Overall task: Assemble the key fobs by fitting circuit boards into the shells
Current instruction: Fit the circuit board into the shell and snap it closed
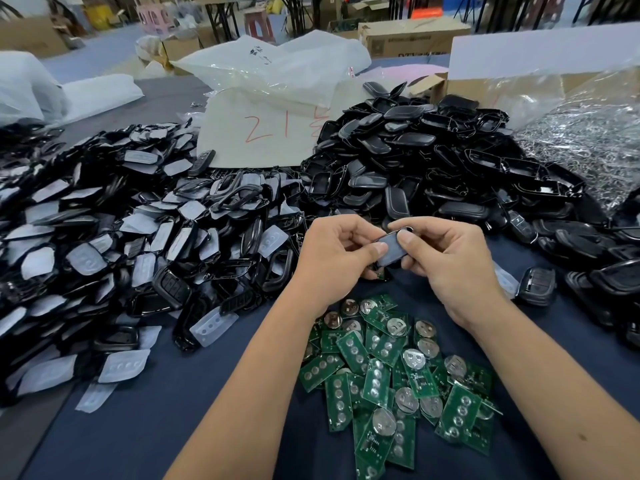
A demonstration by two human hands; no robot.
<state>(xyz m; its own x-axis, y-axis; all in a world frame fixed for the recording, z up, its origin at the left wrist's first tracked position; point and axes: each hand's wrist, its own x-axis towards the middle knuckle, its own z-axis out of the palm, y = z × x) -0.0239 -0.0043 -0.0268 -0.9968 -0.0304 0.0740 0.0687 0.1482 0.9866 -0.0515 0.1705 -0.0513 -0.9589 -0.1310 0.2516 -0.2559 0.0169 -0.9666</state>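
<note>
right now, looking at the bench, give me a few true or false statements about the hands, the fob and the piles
1. Both hands grip one key fob shell between them. True: the left hand and the right hand both pinch it.
2. The green circuit boards lie nearer the person than the hands. True.
3. The shells with pale rubber pads are heaped on the right side. False: that heap is on the left; the plain black shells are heaped on the right.
4. The sheet with red writing lies on top of the circuit boards. False: it stands behind and between the two heaps.
5. The table is covered in red. False: the covering is dark blue.
</note>
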